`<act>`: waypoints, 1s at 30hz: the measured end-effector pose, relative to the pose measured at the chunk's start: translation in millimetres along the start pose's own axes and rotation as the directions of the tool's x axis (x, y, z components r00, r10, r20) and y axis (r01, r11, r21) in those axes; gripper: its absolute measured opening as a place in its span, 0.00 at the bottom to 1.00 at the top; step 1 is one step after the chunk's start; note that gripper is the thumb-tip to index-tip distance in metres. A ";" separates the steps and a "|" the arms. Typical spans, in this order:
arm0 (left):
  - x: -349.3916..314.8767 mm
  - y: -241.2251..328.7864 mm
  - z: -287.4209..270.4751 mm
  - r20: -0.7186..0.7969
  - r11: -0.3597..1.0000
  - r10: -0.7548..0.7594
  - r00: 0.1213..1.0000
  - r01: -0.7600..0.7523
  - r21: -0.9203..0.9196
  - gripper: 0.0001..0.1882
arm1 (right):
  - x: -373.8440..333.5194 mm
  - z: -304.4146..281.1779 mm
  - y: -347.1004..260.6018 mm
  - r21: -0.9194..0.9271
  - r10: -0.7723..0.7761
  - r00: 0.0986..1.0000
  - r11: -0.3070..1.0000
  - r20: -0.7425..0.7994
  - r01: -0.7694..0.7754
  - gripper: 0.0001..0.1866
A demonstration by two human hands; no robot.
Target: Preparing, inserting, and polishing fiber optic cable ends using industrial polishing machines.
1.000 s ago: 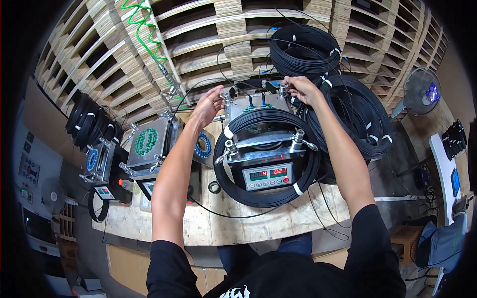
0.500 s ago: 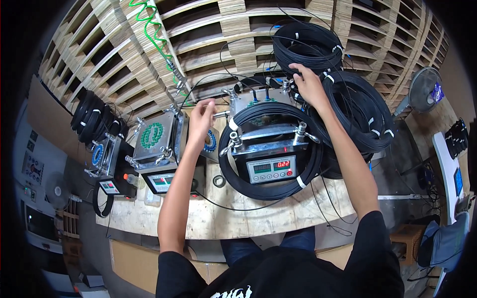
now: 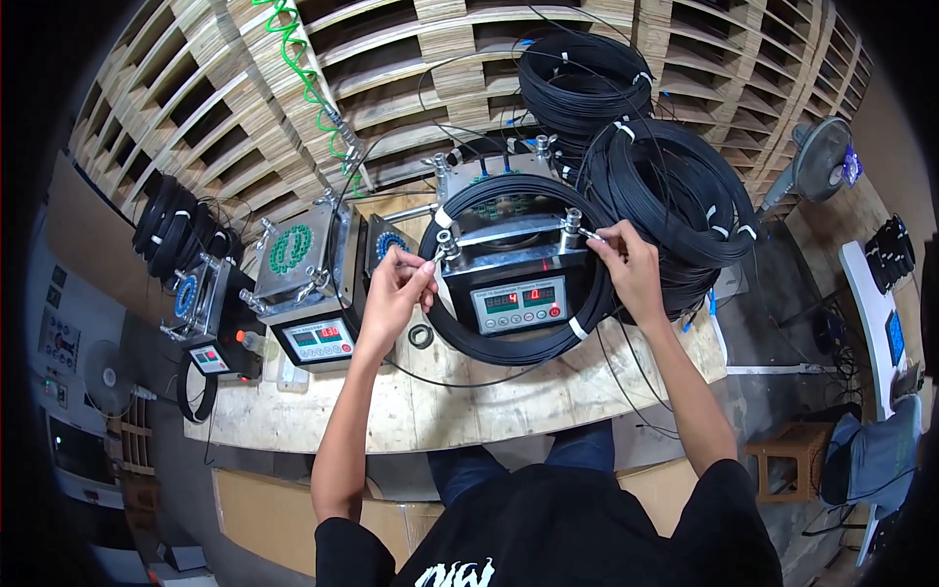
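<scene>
In front of me stands a polishing machine [image 3: 520, 304] with a metal top plate and a lit red digital display. A large coil of black cable [image 3: 499, 350], tied with white bands, hangs around its front. My left hand [image 3: 396, 296] is closed, thumb and fingers pinched at the lever of the front left clamp [image 3: 445, 240]. On the other side, my right hand [image 3: 634, 269] pinches the lever of the front right clamp [image 3: 572, 223]. Two thin cables with blue connectors [image 3: 509, 162] rise from the plate's rear part.
More cable coils [image 3: 675, 186] are stacked at the right, with another coil [image 3: 585, 83] behind. Two similar machines, a nearer one [image 3: 318, 338] and a farther one [image 3: 207, 357], stand left. A black ring [image 3: 421, 337] lies on the wooden table [image 3: 313, 416]. Wooden pallets [image 3: 381, 59] form the back wall.
Both hands have come nearer from the machine's rear clamps to its front clamps, and the fingers have closed on the levers. The display's reading has changed. The view has shifted slightly.
</scene>
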State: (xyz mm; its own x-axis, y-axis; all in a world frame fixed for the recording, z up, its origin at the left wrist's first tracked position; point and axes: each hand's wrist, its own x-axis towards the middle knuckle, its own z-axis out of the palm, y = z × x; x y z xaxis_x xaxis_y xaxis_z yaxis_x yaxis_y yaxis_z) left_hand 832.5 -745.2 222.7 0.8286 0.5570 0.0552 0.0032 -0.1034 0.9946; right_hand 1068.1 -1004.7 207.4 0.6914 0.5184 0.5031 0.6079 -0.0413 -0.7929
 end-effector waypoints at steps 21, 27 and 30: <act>-111.2 -91.1 46.7 -0.606 0.844 0.526 0.597 -0.281 0.456 0.08 | -74.1 -26.0 40.1 0.419 0.377 0.924 0.851 -0.069 -0.315 0.11; -156.2 -135.9 125.5 -0.307 0.829 -0.338 0.889 0.128 -0.544 0.18 | -149.0 13.5 83.2 0.357 0.597 0.777 0.694 0.201 -0.625 0.17; -131.6 -146.1 138.4 -0.381 0.787 -0.330 0.863 0.029 -0.616 0.16 | -149.1 31.0 68.9 0.295 0.608 0.765 0.706 0.213 -0.643 0.18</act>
State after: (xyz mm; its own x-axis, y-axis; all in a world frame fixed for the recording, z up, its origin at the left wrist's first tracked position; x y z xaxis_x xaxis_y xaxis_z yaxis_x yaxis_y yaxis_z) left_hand 800.5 -917.5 58.0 0.5011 0.8292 -0.2476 -0.3178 0.4425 0.8386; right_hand 994.8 -1058.4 67.2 0.8151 0.5538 -0.1702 -0.1305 -0.1108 -0.9852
